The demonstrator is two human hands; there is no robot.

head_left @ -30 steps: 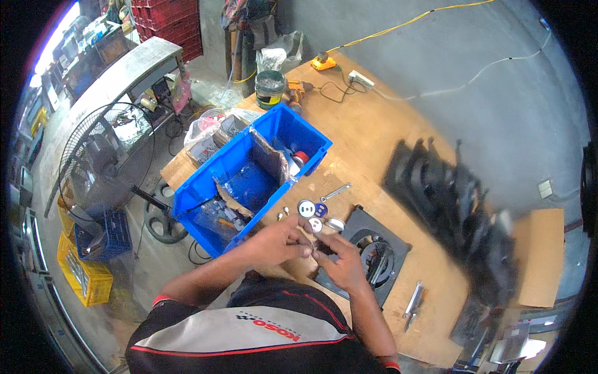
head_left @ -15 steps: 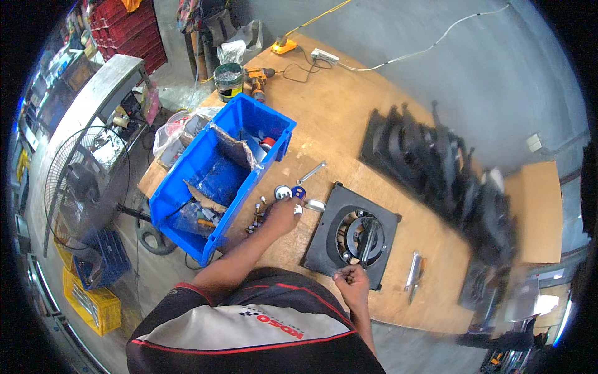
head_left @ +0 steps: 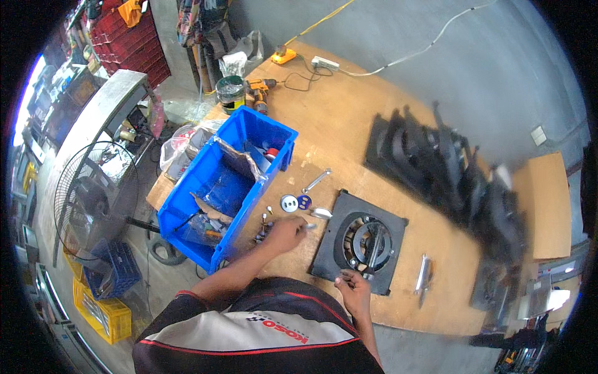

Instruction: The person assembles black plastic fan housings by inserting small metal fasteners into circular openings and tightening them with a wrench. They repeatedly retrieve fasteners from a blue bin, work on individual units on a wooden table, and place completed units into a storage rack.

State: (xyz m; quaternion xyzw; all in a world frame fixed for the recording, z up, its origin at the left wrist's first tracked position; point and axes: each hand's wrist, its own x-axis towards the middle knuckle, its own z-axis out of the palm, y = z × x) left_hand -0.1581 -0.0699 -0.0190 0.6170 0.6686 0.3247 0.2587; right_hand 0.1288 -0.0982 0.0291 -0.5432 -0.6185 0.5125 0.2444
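Observation:
My left hand (head_left: 288,234) is closed, with a small silvery piece (head_left: 309,226) at its fingertips; the piece's exact kind does not show. Just beyond it on the table lie a white disc with holes (head_left: 289,203), a blue disc (head_left: 304,201) and a pale rounded part (head_left: 321,213). My right hand (head_left: 354,290) has its fingers curled together at the near edge of a black square plate (head_left: 330,258) with a round opening. Whatever those fingers pinch is hidden. A dark rod-like part (head_left: 376,246) lies across the ring in the plate, its near end beside my right fingers.
A blue divided bin (head_left: 218,246) stands left of my left arm, with small metal fittings (head_left: 264,230) beside it. A wrench (head_left: 317,180) lies beyond the discs, tools (head_left: 423,274) on the right. Black parts (head_left: 430,156) are piled at far right. A cordless drill (head_left: 260,93) sits at the back.
My left hand has drawn back from the two discs, nearer to me, with the small silvery piece at its fingertips. My right hand stays at the plate's near edge. The whole view has shifted slightly.

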